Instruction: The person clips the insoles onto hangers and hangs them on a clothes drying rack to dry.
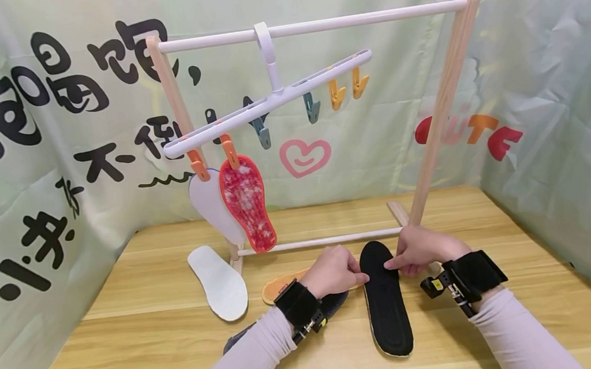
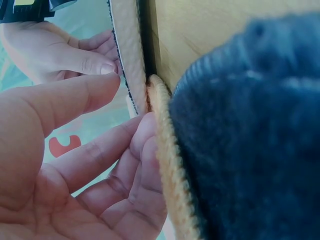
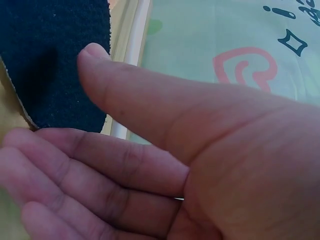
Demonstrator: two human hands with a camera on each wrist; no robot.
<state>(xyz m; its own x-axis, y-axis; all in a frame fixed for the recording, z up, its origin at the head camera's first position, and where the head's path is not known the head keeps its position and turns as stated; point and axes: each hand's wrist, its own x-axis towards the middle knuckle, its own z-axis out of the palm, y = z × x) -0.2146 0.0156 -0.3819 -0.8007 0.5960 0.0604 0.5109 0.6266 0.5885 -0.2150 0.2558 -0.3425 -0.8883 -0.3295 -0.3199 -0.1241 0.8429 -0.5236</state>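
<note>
The black insole (image 1: 389,310) lay at about five o'clock in the head view, over the tabletop (image 1: 140,324), its wider end toward twelve; whether its near end rested on the wood could not be told. The left grip (image 1: 332,271) met it from ten o'clock, thumb and index finger lightly pinching the edge with little gap between them; the right grip (image 1: 425,249) came from one o'clock, its thumb laid on the dark face and its other fingers curled beneath the rim, so it had a looser, broader hold.

The step in hand seemed to be taking up and steadying this insole; done well, it called for equal pressure from both sides, thumbs above and fingers below, so that the soft sheet stayed flat and did not twist; the left thumb would have done better a little farther over the edge, since a pinch so near the border could slip; raising the twelve-o'clock end first looked the safer way.

The orange insole (image 1: 275,289) and a dark blue piece (image 1: 336,302) lay toward nine o'clock, close under the left wrist; a careful lift needed to clear them without dragging either along.
</note>
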